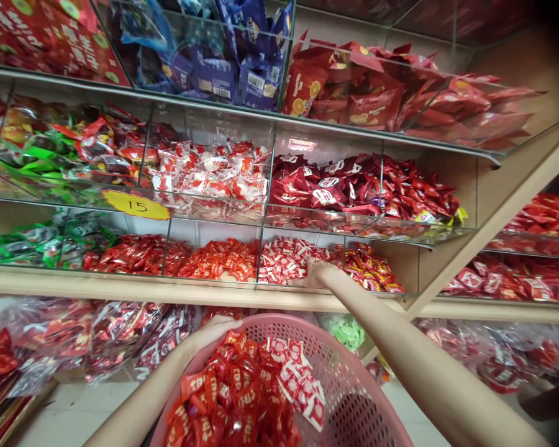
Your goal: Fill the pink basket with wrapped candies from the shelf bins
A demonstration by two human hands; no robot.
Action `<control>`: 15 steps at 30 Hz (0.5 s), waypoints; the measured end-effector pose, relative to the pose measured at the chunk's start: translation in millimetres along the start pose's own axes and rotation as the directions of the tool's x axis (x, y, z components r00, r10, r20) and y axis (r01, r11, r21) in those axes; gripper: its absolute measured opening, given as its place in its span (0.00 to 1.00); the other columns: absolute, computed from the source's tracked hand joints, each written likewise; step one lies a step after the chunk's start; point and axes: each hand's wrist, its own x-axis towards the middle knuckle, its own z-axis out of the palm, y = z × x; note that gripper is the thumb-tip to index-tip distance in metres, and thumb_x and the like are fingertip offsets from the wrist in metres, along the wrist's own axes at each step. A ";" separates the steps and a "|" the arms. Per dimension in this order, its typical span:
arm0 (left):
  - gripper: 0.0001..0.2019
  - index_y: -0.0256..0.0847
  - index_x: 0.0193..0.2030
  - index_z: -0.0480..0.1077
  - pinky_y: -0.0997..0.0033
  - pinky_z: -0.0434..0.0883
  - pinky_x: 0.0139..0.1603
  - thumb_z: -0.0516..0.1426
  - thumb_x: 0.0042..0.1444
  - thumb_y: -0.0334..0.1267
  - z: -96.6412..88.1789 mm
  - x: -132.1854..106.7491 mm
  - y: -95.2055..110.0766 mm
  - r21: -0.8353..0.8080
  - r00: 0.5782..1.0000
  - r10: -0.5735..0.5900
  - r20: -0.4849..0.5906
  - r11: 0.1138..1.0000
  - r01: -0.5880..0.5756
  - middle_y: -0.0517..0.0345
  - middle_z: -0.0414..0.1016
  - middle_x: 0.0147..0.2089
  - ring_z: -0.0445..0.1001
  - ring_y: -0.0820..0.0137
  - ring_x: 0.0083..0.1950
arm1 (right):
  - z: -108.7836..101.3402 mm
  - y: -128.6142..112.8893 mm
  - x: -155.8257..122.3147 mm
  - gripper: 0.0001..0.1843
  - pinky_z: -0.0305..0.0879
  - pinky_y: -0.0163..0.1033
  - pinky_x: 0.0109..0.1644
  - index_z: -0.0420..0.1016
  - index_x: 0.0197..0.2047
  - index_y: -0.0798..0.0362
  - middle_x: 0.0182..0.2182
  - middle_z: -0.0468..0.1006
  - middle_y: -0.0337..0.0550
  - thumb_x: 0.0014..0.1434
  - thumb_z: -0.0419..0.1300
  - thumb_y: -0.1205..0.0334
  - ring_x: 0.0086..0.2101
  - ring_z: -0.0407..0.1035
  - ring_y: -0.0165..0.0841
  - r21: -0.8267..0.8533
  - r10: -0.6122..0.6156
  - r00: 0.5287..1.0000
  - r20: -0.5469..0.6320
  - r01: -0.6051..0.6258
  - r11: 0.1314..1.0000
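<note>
My left hand (214, 333) is wrapped round the far left rim of a pink plastic basket (354, 354) with a perforated wall. Red-wrapped candies (237, 397) fill its left part, and white-and-red wrapped candies (302, 385) lie to the right of them. Out ahead, my right hand (319, 274) reaches into the lowest shelf, at the right edge of a compartment of small red-and-white candies (286, 261). Its fingers touch or hover just over these candies; they are partly hidden, so whether they hold any I cannot tell.
Clear dividers split the shelves into compartments. Orange-red candies (228, 259) and red-yellow candies (372, 268) flank the reached one. A yellow tag marked 15 (136, 205) hangs on the middle shelf's front. Plastic bags of candies (125, 335) lie below, and a wooden upright (489, 223) stands right.
</note>
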 end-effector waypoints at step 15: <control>0.19 0.35 0.23 0.69 0.74 0.61 0.30 0.58 0.41 0.53 -0.2 -0.7 1.3 0.020 0.999 -0.040 -0.007 0.999 0.040 0.59 0.72 0.22 0.67 0.71 0.25 | 8.2 17.2 -2.8 0.39 0.60 0.47 0.43 0.53 0.57 0.55 0.48 0.67 0.61 0.47 0.54 0.40 0.46 0.65 0.49 -0.074 -0.119 0.991 -0.060 0.115 0.991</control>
